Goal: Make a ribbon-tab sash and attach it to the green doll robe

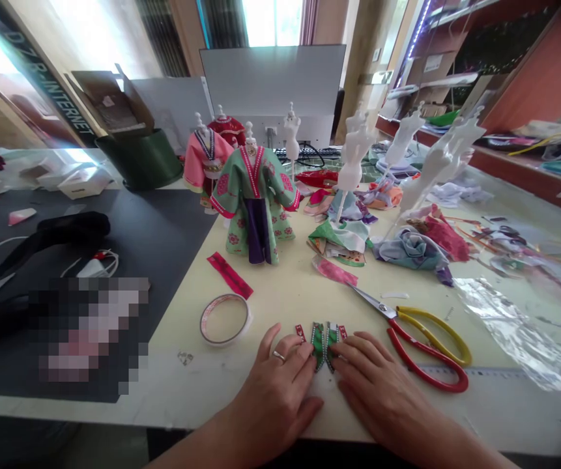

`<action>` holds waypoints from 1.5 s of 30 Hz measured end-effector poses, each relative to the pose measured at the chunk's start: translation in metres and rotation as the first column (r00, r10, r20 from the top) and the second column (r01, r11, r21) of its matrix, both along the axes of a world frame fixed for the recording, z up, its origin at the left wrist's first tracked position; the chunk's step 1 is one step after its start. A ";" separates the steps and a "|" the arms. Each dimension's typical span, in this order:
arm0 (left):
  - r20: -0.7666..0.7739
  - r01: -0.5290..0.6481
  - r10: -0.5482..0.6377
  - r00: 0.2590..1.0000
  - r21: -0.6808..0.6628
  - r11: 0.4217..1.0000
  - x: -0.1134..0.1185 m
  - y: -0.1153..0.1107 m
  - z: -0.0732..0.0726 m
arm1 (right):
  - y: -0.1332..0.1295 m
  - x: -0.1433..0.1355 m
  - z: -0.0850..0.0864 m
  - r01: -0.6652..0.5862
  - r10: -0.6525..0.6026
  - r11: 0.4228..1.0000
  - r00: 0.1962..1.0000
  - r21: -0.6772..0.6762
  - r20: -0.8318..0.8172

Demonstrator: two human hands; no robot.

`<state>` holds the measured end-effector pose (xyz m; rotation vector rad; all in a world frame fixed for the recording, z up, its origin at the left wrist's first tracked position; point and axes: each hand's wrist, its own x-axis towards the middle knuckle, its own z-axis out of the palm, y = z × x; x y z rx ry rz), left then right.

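Note:
Two small green fabric pieces [318, 342] with beaded edges and red patterned tips lie side by side on the pale table [280, 293]. My left hand [280, 378], with a ring on one finger, rests flat with its fingertips on the left side of these pieces. From the right, my right hand [375, 381] lies palm down, its fingertips on the other green piece. Both hands have their fingers stretched out. Scissors [390, 316] with red and yellow handles lie open beside my right hand. A tape roll [225, 319] is left of my left hand.
A doll form in a green robe [253, 202] stands behind the tape, near a pink-robed one [206, 159]. Bare white mannequins [351, 159] and fabric scraps [412, 251] fill the back right. A dark mat [163, 241] covers the left; clear film [519, 332] lies right.

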<state>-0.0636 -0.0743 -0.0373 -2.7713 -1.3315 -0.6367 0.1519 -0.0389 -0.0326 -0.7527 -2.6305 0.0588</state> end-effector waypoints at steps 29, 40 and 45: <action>0.023 -0.056 0.055 0.998 0.049 0.997 0.014 -0.005 0.004 | -0.001 0.004 0.007 0.000 -0.004 0.999 0.994 -0.033 -0.111; 0.060 -0.113 0.112 0.992 0.022 0.993 0.002 -0.008 0.010 | -0.001 0.010 -0.004 0.061 -0.064 0.998 0.986 -0.023 -0.156; 0.078 -0.112 0.111 0.991 -0.002 0.994 -0.003 -0.005 0.011 | 0.000 0.011 -0.006 0.066 -0.072 0.997 0.987 -0.040 -0.146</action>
